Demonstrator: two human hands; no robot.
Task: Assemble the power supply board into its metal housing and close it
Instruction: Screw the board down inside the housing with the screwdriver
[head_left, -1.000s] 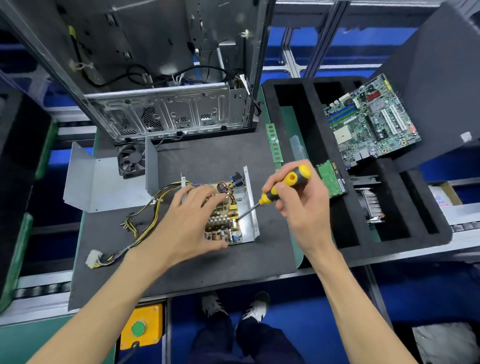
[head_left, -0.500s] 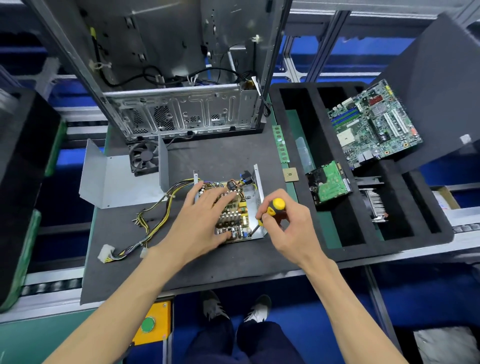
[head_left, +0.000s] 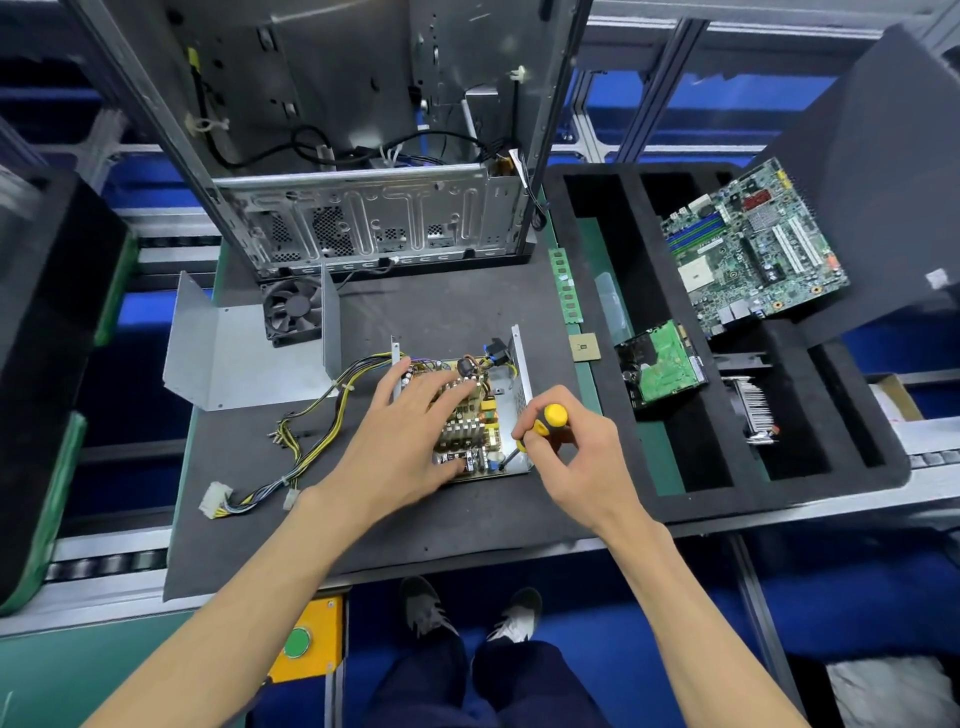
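The power supply board (head_left: 470, 415) lies inside the bottom half of its metal housing (head_left: 521, 364) on the dark mat. My left hand (head_left: 410, 431) rests flat on the board with fingers spread, pressing it down. My right hand (head_left: 576, 452) grips a yellow and black screwdriver (head_left: 545, 421), held nearly upright, with its tip at the board's near right corner. The bent metal cover (head_left: 234, 353) with a black fan (head_left: 293, 312) sits to the left. A bundle of yellow and black cables (head_left: 306, 441) trails left from the board to a white connector (head_left: 214, 499).
An open computer case (head_left: 374, 223) stands behind the mat. A black foam tray (head_left: 727, 499) on the right holds a motherboard (head_left: 753, 249), a hard drive (head_left: 662, 364) and a heatsink (head_left: 756, 410). A memory stick (head_left: 566, 286) and a processor chip (head_left: 584, 347) lie between.
My right hand has swung the screwdriver from a slanted hold to nearly upright and brought its tip down to the board's near right corner. My left hand stays on the board.
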